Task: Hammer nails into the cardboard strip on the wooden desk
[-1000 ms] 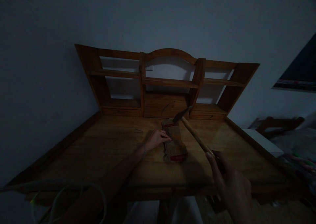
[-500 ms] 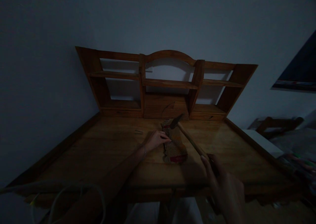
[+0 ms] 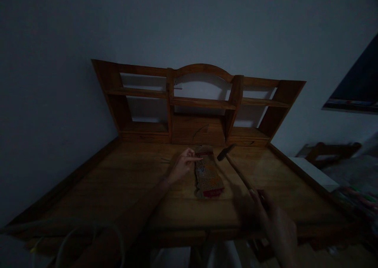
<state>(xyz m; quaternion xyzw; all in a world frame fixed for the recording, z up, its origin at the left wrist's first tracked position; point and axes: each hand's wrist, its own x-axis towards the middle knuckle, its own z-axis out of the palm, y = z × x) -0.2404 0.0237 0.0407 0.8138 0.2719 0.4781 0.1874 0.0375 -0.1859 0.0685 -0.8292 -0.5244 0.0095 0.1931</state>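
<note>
A battered brown cardboard piece (image 3: 209, 177) with a dark red band lies on the wooden desk (image 3: 130, 173). My left hand (image 3: 184, 163) is at its upper left edge, the index finger stretched out over the cardboard and the other fingers bent. My right hand (image 3: 274, 220) is wrapped round the lower end of the wooden handle of a hammer (image 3: 239, 173). The hammer's dark head is raised to the right of the cardboard, not touching it. Two thin nail-like pieces (image 3: 165, 160) lie left of my left hand.
A wooden shelf unit (image 3: 201, 102) stands along the desk's back edge against the wall. Pale cables (image 3: 118, 232) loop at the lower left. Right of the desk are a white surface (image 3: 314, 172) and a wooden chair back (image 3: 321, 150).
The hammer has moved right, off the cardboard, along with my right hand. My left hand has shifted slightly up and left, and its index finger is now stretched out.
</note>
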